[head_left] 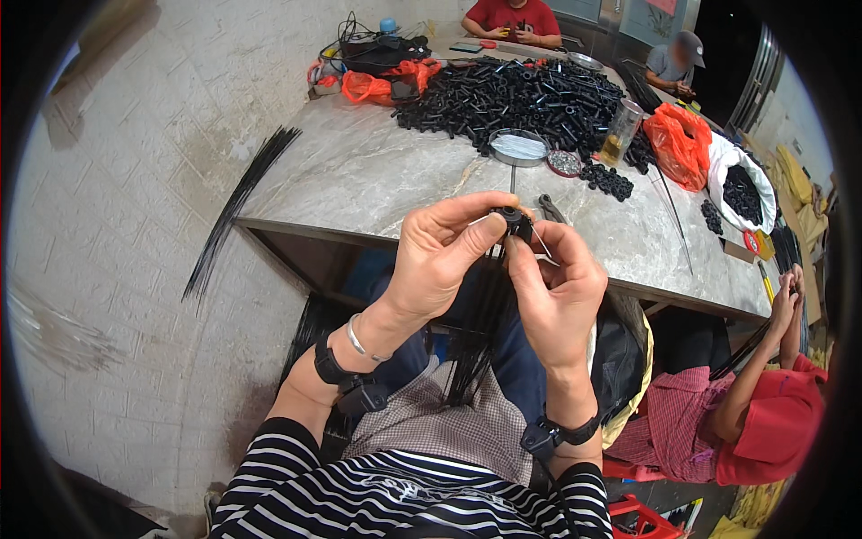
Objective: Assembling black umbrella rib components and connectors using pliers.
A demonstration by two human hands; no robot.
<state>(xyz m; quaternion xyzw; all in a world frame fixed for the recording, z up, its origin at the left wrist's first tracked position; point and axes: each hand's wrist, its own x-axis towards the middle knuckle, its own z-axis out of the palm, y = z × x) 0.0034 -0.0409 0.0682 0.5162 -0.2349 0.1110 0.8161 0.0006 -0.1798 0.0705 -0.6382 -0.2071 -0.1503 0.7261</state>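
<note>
My left hand (440,256) and my right hand (557,287) meet in front of the table edge. Together they pinch a small black round plastic part (515,220) between thumbs and fingertips. A thin pale pin (541,244) sticks out under the part, against my right fingers. A bundle of thin black rods (476,332) hangs down from the part toward my lap, mostly hidden behind my hands. Both wrists wear black bands; the left also has a silver bangle.
A marble table (377,171) carries a big heap of black plastic tubes (512,94), a round tin (518,146), a jar (621,131), pliers (549,208), orange bags (681,144). Long black rods (238,207) overhang its left edge. A person in red (745,413) sits at right; two others sit at the far end.
</note>
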